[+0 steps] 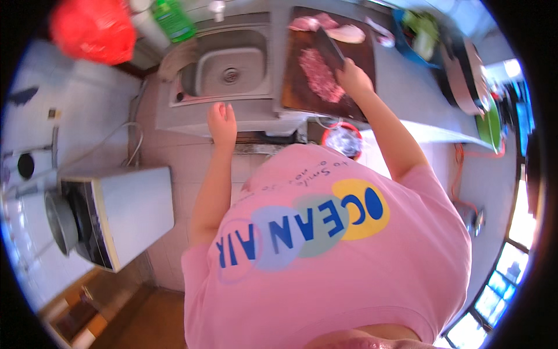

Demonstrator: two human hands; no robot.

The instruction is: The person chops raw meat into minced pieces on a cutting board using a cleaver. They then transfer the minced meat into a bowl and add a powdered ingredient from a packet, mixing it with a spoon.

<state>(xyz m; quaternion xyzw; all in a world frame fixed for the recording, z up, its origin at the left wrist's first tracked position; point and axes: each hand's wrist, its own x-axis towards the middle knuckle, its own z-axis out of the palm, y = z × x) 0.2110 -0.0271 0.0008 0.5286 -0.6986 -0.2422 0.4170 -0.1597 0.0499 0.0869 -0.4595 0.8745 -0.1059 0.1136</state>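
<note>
My right hand (355, 79) grips the handle of a cleaver (330, 49). The dark blade lies over a dark wooden cutting board (298, 98), beside a long heap of minced meat (317, 76). Several larger pieces of raw meat (346, 33) rest at the board's far end, past the blade's tip. My left hand (222, 123) is loosely curled and holds nothing visible. It hovers by the counter's front edge, just short of the stainless steel sink (233, 65).
Right of the board are a blue basin (403, 41) with leafy greens (423, 37) and a rice cooker (464, 74). A red-rimmed bin (344, 139) stands below the counter. Left are a green bottle (174, 22), a red plastic bag (96, 32) and a white cabinet (135, 213) carrying a pot (61, 222).
</note>
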